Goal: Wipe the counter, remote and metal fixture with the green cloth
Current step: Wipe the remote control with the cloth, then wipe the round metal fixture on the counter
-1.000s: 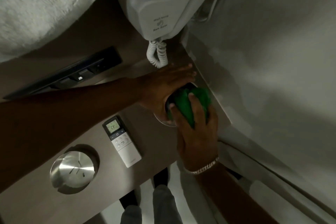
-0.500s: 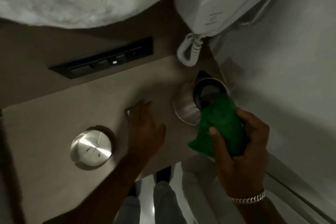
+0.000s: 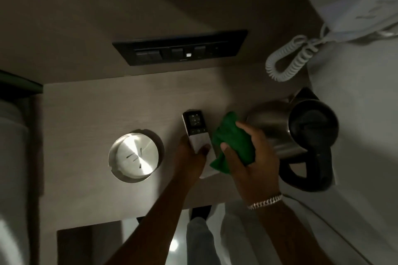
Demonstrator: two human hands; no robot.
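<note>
My left hand (image 3: 190, 157) grips the lower end of the white remote (image 3: 195, 128), whose dark screen faces up above the brown counter (image 3: 90, 127). My right hand (image 3: 252, 157) holds the bunched green cloth (image 3: 231, 142) right beside the remote, touching its right edge. A round metal fixture (image 3: 134, 155) sits set into the counter to the left of both hands, untouched.
A steel kettle (image 3: 286, 129) with a black lid and handle stands on the counter at the right, just behind my right hand. A black switch panel (image 3: 181, 48) is on the back wall. A white wall hair dryer (image 3: 353, 4) with a coiled cord (image 3: 288, 60) hangs at the upper right.
My right hand has brought the cloth from the kettle's mouth leftward to the remote. My left hand left the kettle, dropped onto the remote and has taken hold of it.
</note>
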